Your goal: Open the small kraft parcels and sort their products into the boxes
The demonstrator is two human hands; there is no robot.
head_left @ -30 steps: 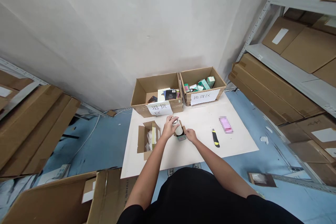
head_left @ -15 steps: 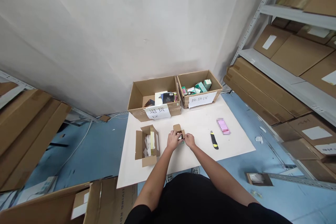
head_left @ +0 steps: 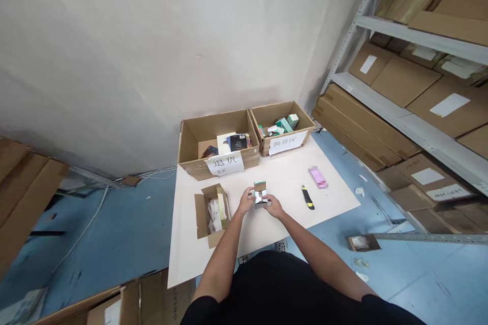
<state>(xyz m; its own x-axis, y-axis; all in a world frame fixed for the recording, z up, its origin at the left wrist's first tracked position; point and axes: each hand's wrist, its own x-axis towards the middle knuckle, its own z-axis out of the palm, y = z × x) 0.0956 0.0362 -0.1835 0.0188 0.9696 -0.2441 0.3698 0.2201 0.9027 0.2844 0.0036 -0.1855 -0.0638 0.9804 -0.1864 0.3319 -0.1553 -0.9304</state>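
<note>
A small product box with a green edge and open flaps stands on the white table in front of me. My left hand grips its left side with curled fingers. My right hand holds its right side, fingers pinched at a flap. An open brown carton with white packing inside lies to the left of my hands.
Two labelled cardboard bins stand at the table's far edge, the left bin with dark and white items, the right bin with teal boxes. A yellow-black utility knife and a pink object lie to the right. Shelves of cartons flank the table.
A white cylindrical item my left hand held above the small box has gone down out of sight. Both hands now hold the box at its flaps. The view has shifted left.
</note>
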